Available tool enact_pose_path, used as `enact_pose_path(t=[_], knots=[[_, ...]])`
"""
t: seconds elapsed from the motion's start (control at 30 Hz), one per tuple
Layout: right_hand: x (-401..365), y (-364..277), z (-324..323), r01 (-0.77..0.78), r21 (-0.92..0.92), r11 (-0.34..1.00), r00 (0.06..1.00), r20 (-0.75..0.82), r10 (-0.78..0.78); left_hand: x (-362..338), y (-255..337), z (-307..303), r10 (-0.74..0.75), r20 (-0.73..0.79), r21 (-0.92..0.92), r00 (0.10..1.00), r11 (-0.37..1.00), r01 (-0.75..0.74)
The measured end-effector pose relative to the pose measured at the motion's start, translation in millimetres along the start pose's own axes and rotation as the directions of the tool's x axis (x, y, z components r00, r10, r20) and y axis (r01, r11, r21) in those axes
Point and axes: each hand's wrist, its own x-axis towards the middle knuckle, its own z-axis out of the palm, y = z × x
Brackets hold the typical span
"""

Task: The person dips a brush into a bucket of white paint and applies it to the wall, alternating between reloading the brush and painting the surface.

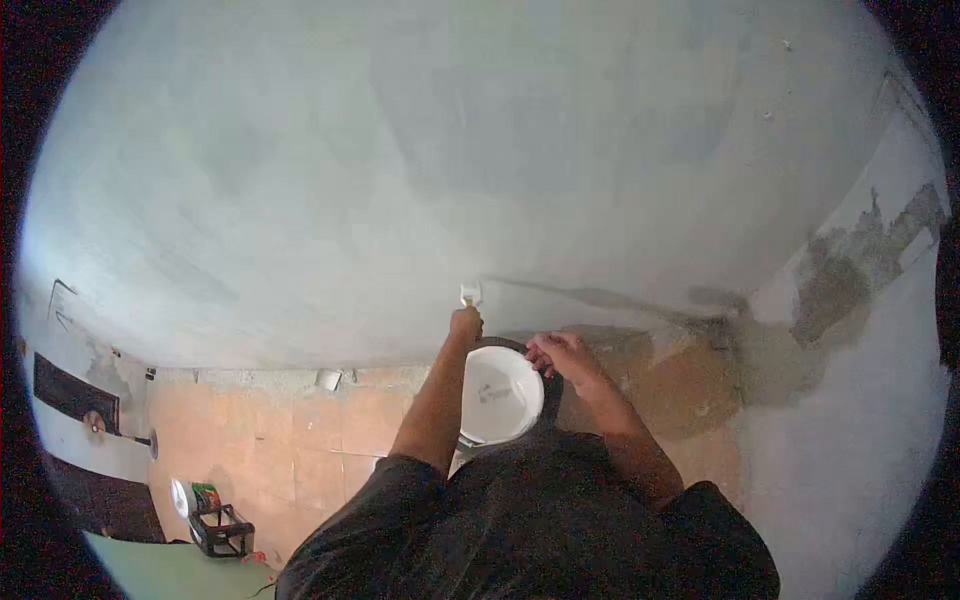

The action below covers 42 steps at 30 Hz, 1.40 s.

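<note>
My left hand (466, 323) is wrapped round the handle of a small brush (471, 293), whose pale head is at the grey-white wall (300, 180). Just below and to the right is a round white bucket (505, 400), open at the top, with a faint greyish patch inside. By the bucket's upper right rim is my right hand (557, 354), its fingers bent and partly spread, with nothing visible in them. Whether those fingers touch the rim I cannot tell.
Orange-brown floor (260, 430) lies below the wall. At the lower left a white tub (190, 497) stands by a dark frame (222, 530), near a green surface (160, 572). A standing fan (95, 422) is further left. Dark damp patches (835, 275) mark the right wall.
</note>
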Motion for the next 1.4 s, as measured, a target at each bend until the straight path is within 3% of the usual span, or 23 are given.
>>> enact_pose_path(t=[0.07, 0.1, 0.13, 0.17, 0.2, 0.23, 0.27, 0.3, 0.6, 0.67, 0.8, 0.87, 0.93, 0.97, 1.0, 1.07, 1.2, 1.23, 1.27, 1.3, 1.33, 1.37, 1.4], knots=[[-1.8, -3.0, -2.3, -0.022, -0.006, 1.000, 1.000, -0.021, 0.022, 55.3, -20.5, -26.4, 0.537, 0.026, 0.277, 0.843, 0.807, -0.522], [-4.0, -2.8, -0.8, -0.002, 0.001, 1.000, 1.000, -0.019, 0.002, -37.2, 77.3, 24.2, 0.151, -0.243, 0.030, 0.958, 0.988, -0.149], [-6.6, -3.3, 2.7, 0.015, 0.005, 1.000, 1.000, -0.013, -0.015, -54.6, 110.0, 17.1, 0.350, -0.093, 0.100, 0.932, 0.935, -0.341], [-10.6, -5.0, 7.0, 0.010, 0.001, 1.000, 1.000, -0.010, -0.010, -75.1, 155.8, 24.2, 0.169, -0.188, -0.081, 0.968, 0.979, -0.187], [-12.2, -5.8, 7.4, 0.006, 0.002, 1.000, 1.000, -0.012, -0.006, -69.2, 179.2, 13.4, 0.225, -0.140, -0.026, 0.964, 0.973, -0.230], [-9.1, -12.3, 18.0, 0.009, 0.000, 1.000, 1.000, -0.014, -0.009, -109.5, 224.9, 11.3, 0.329, -0.137, 0.256, 0.934, 0.923, -0.288], [-7.5, -11.5, 19.0, 0.014, 0.002, 1.000, 1.000, -0.009, -0.014, -122.4, 243.2, 6.8, 0.334, -0.115, 0.220, 0.936, 0.927, -0.304], [-7.4, -8.6, 19.1, 0.027, 0.015, 1.000, 1.000, 0.000, -0.027, -151.1, 265.3, 22.4, 0.243, -0.200, -0.028, 0.949, 0.967, -0.253], [6.1, 15.7, 21.1, 0.030, 0.016, 0.999, 0.998, 0.047, -0.031, -171.0, 285.0, 13.6, 0.614, -0.136, -0.177, 0.777, 0.757, -0.629], [-2.1, 4.0, 25.3, 0.039, -0.001, 0.999, 0.999, 0.033, -0.039, -132.2, 266.9, -4.7, 0.385, -0.124, -0.189, 0.914, 0.896, -0.403], [-8.9, -4.8, 18.1, 0.014, -0.030, 0.999, 1.000, 0.020, -0.014, -81.8, 191.2, -5.1, 0.295, -0.236, -0.111, 0.926, 0.938, -0.327], [-14.3, -22.6, 29.3, -0.066, -0.029, 0.997, 0.998, 0.001, 0.066, -77.9, 175.2, -16.3, 0.111, -0.210, -0.219, 0.971, 0.963, -0.157], [-19.5, -29.2, 25.8, -0.059, -0.025, 0.998, 0.998, 0.012, 0.059, -65.3, 138.2, -25.0, 0.013, -0.121, -0.189, 0.993, 0.981, -0.036], [-21.0, -31.6, 23.9, -0.043, -0.020, 0.999, 0.999, 0.022, 0.044, -40.9, 112.4, -43.8, -0.087, 0.051, -0.354, 0.995, 0.930, 0.100], [-22.4, -33.3, 22.1, -0.042, -0.021, 0.999, 0.999, 0.023, 0.042, -46.7, 105.4, -41.4, -0.085, 0.050, -0.355, 0.995, 0.930, 0.097], [-22.7, -36.8, 18.9, -0.025, -0.004, 1.000, 0.999, 0.025, 0.025, -57.2, 100.2, -33.9, 0.024, 0.043, 0.178, 0.999, 0.984, -0.031], [-24.7, -32.2, 17.7, -0.028, 0.012, 1.000, 0.999, 0.040, 0.027, -65.6, 152.9, -28.0, 0.191, -0.061, 0.037, 0.980, 0.981, -0.189], [-27.5, -34.5, 19.6, -0.030, 0.009, 1.000, 0.999, 0.038, 0.029, -58.1, 178.8, -42.4, 0.476, 0.033, 0.317, 0.879, 0.829, -0.461], [-28.5, -34.8, 19.0, -0.032, 0.005, 0.999, 0.999, 0.038, 0.032, -51.8, 196.4, -54.5, 0.680, 0.202, 0.531, 0.705, 0.529, -0.662], [-29.3, -34.2, 17.6, -0.032, 0.004, 0.999, 0.999, 0.042, 0.031, -76.3, 212.4, -39.8, 0.681, 0.198, 0.532, 0.705, 0.529, -0.661], [-30.6, -33.4, 15.6, -0.031, 0.006, 1.000, 0.999, 0.045, 0.030, -124.6, 244.6, -10.4, 0.521, -0.037, 0.230, 0.853, 0.835, -0.500], [-30.4, -34.2, 12.8, -0.025, 0.007, 1.000, 0.998, 0.049, 0.025, -153.5, 266.2, 8.3, 0.257, -0.178, -0.157, 0.950, 0.946, -0.285], [-29.5, -35.4, 9.7, -0.015, 0.005, 1.000, 0.999, 0.052, 0.015, -157.8, 267.9, 10.7, 0.267, -0.178, -0.156, 0.947, 0.943, -0.295]])
